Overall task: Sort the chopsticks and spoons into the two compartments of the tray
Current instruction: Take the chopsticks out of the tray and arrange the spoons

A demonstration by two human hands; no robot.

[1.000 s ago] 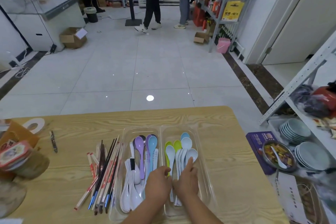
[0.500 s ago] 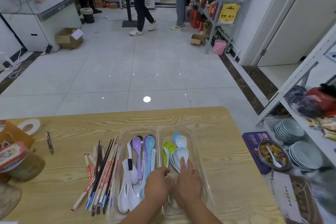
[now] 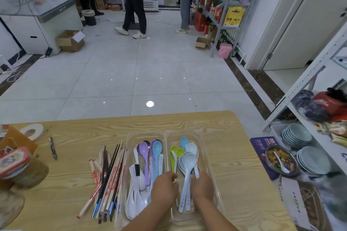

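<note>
Chopsticks (image 3: 109,178) lie heaped on table (image 3: 236,155) left of tray (image 3: 205,148).

Fanned-out pale spoons (image 3: 188,161) in right compartment (image 3: 208,167) now nested in one stack, right hand (image 3: 201,186) drawn back from bowls to handles, left hand (image 3: 164,189) closer alongside.

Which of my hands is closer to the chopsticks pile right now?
Left. The left hand is at the middle divider of the tray, right of the chopsticks, with the left compartment between them. The right hand is farther right, over the right compartment.
</note>
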